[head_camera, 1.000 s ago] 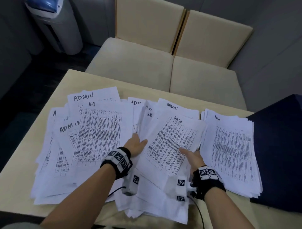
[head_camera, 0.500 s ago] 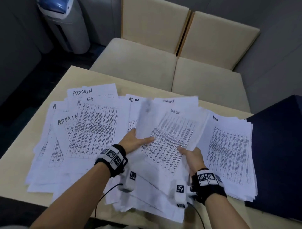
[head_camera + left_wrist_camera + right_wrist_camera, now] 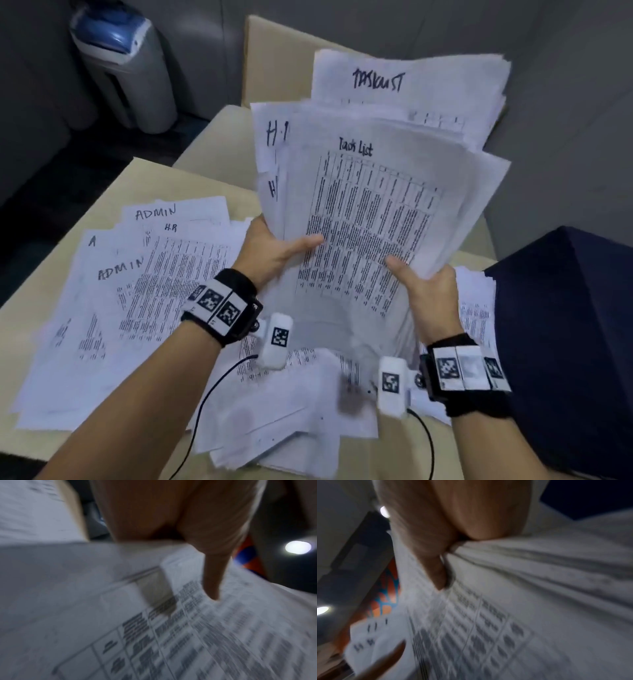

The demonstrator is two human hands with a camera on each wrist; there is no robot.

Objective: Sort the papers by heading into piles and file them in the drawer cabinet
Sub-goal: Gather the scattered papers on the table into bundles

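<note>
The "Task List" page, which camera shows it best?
The head view: the Task List page shows whole, heading readable, held up by the left hand and right hand. Both wrist views show only blurred table rows under a thumb, no heading.

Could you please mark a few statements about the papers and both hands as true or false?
1. Both hands hold one lifted bundle of papers. True: the left hand and the right hand grip its lower part.
2. The front sheet of the bundle is headed "ADMIN". False: it is headed "Task List".
3. A sheet headed "TASKLIST" shows at the back of the bundle. True.
4. No papers remain on the table. False: the spread papers, with "ADMIN" and "HR" headings, lie there.
5. The right thumb presses on the printed face. True.
</note>
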